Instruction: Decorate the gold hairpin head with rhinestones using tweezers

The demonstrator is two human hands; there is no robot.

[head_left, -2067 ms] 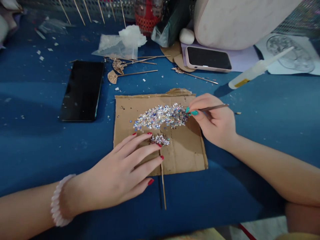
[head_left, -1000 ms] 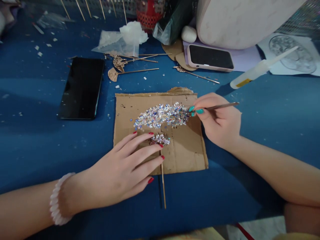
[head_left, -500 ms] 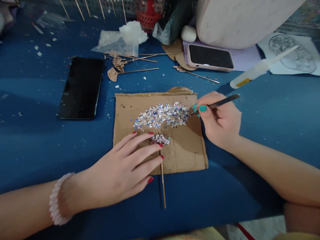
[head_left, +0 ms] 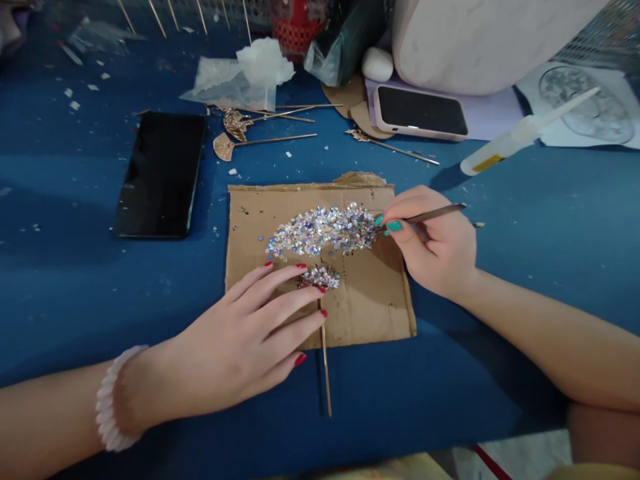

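Blue table (head_left: 505, 227) extends beyond cardboard (head_left: 374, 310), left hand (head_left: 237, 347) spread by jewelled stick (head_left: 325, 353), right hand (head_left: 443, 247) pinching tool (head_left: 437, 213).

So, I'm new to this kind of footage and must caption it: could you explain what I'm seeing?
There is no machine: these are a person's two bare hands, seen by a camera worn on the head, looking forward and down. The left hand lies with fingers spread over a thin-stemmed piece with a glittering top. The right hand holds a slim dark tool, pointed at the right end of a heap of sparkly bits. The heap sits on a cardboard sheet. Around it on the blue table are a black phone, a pale-cased phone, a white bottle and other stemmed pieces.
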